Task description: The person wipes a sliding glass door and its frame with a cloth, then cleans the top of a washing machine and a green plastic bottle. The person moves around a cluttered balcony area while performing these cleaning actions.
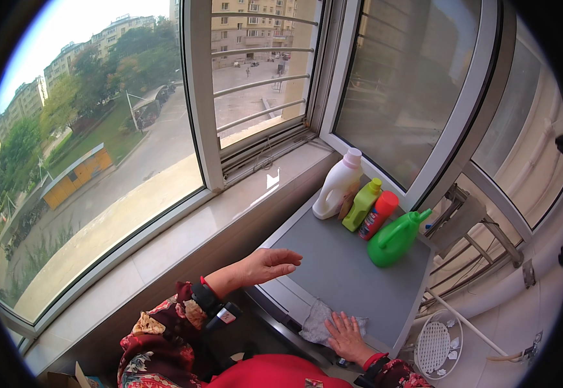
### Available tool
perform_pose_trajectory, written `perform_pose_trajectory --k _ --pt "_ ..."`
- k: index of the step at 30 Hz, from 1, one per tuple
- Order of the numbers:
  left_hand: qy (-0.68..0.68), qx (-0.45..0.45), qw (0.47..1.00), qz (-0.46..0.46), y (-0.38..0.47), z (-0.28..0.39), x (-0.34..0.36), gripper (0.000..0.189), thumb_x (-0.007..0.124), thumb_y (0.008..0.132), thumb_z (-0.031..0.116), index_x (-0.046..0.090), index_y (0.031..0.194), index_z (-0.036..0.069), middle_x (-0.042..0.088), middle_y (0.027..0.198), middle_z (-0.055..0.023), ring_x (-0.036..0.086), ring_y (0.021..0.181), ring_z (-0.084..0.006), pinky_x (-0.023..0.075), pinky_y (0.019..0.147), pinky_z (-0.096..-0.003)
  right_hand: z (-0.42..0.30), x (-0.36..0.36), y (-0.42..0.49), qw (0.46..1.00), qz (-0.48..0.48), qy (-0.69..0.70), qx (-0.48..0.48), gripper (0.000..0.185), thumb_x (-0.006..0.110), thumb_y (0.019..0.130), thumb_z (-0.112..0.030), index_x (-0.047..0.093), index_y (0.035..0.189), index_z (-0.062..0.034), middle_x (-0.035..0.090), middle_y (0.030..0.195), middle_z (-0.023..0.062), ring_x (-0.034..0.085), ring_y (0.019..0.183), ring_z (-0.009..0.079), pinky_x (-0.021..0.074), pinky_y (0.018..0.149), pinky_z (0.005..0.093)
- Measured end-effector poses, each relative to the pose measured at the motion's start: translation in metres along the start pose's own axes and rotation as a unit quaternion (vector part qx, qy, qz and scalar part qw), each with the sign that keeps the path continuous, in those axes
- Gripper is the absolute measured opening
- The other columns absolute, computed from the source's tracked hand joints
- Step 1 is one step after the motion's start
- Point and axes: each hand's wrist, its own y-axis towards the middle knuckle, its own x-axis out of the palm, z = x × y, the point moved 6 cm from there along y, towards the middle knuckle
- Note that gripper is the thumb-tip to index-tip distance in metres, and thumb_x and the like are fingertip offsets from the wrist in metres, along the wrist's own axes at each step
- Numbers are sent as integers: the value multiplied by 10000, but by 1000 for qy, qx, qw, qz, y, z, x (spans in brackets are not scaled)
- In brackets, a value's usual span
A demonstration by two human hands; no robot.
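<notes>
My right hand (pixel 349 336) lies flat with spread fingers, holding a grey cloth (pixel 316 322) down on the near edge of a grey-topped appliance (pixel 332 264). My left hand (pixel 273 266) is held over the appliance's left edge with nothing in it, its fingers stretched out and the thumb slightly apart. Along the back of the top stand a white jug-shaped bottle (pixel 336 186) with a pale pink cap, a yellow-green bottle (pixel 360 206), a red can (pixel 377 216) bearing writing, and a green plastic bottle (pixel 394 241) with a spout.
A tiled windowsill (pixel 165 252) runs along the left, below a window with metal bars (pixel 262 89). At right are a white round basket (pixel 432 345), a white pipe (pixel 504 286) and a metal folding frame (pixel 480 233). A cardboard box (pixel 75 378) sits at the lower left.
</notes>
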Motion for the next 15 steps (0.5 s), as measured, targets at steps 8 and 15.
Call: perform_pose_trajectory --k 8,15 --pt "-27 12 993 -118 17 26 32 410 524 954 267 497 1265 2 603 1169 -99 565 1063 -155 441 945 -298 18 -6 -95 981 46 5 186 584 484 876 -311 342 1414 -134 248 1484 180 192 1374 385 105 1089 567" --pt "-99 53 987 -115 44 32 35 365 547 945 260 551 1192 -8 640 1042 -73 583 946 -118 467 874 -273 30 -7 -130 948 109 -12 298 573 454 890 -264 325 1415 -74 254 1479 193 220 1374 353 144 1105 508"
